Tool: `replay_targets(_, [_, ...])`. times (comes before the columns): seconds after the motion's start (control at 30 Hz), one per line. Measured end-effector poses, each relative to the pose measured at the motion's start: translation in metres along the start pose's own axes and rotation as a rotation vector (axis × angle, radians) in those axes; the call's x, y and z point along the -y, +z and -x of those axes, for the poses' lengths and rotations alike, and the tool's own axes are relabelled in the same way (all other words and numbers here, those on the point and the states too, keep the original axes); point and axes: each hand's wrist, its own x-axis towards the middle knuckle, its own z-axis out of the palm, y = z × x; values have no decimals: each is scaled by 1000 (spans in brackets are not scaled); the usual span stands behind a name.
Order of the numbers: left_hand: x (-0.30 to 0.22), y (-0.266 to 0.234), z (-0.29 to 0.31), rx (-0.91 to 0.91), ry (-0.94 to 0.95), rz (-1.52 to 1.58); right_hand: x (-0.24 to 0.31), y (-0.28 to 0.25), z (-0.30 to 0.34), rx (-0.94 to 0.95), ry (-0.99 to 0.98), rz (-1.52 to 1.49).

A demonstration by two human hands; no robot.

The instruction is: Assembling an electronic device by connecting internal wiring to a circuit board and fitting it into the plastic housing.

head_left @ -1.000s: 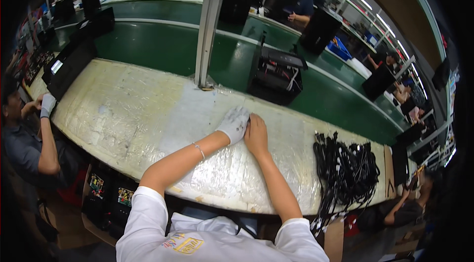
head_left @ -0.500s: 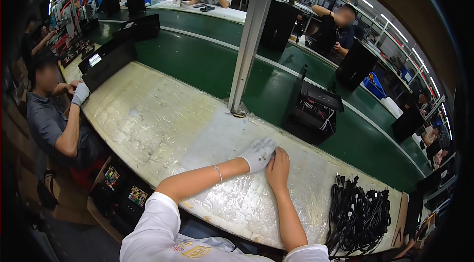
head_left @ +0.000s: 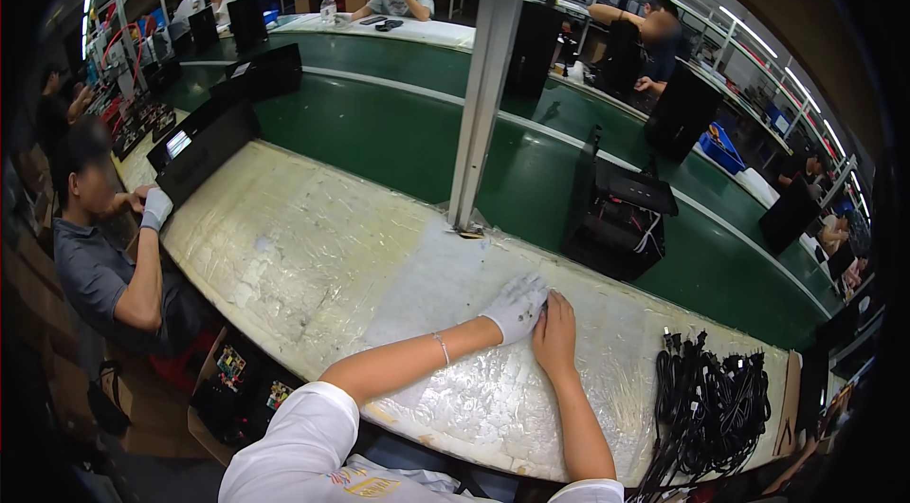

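My left hand (head_left: 518, 307), in a white glove with grey smudges, rests palm down on the worktable. Its fingers point forward and look extended. Right beside it lies my bare right hand (head_left: 555, 330), its fingers stretched forward along the glove's edge and touching it. I see nothing held in either hand; a small dark patch shows where they meet, too small to make out. Both hands lie on the film-covered worktable (head_left: 313, 247), near its middle. To their right, a pile of black power cords (head_left: 711, 399) with plugs lies on the table.
A metal post (head_left: 481, 114) rises at the table's far edge. Beyond runs a green conveyor (head_left: 379, 128), carrying an open black housing (head_left: 621, 219) with wires. At left, a co-worker (head_left: 104, 256) handles a black panel (head_left: 209, 152). A box of circuit boards (head_left: 227, 389) sits below the table.
The whole view has shifted slightly, so table, post and housing appear farther right. My hands stay together on the table. The seated person at the back has lowered a hand from the forehead.
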Motion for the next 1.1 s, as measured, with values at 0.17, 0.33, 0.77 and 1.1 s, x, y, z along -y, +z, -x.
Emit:
replay_targets(0.17, [4,7,-2,-61,-1,-5,0,-2,-2,20,-20,-2])
replay_targets(0.33, [1,6,-5,-44,11,11,-3,-2,-1,32,-19,1])
replay_targets(0.77, [0,-6,-4,-5,-13,145,-5,-2,0,56,-18,11])
replay_targets(1.1, [2,-3,-5,-66,-9,134,-7,0,-1,71,-26,16])
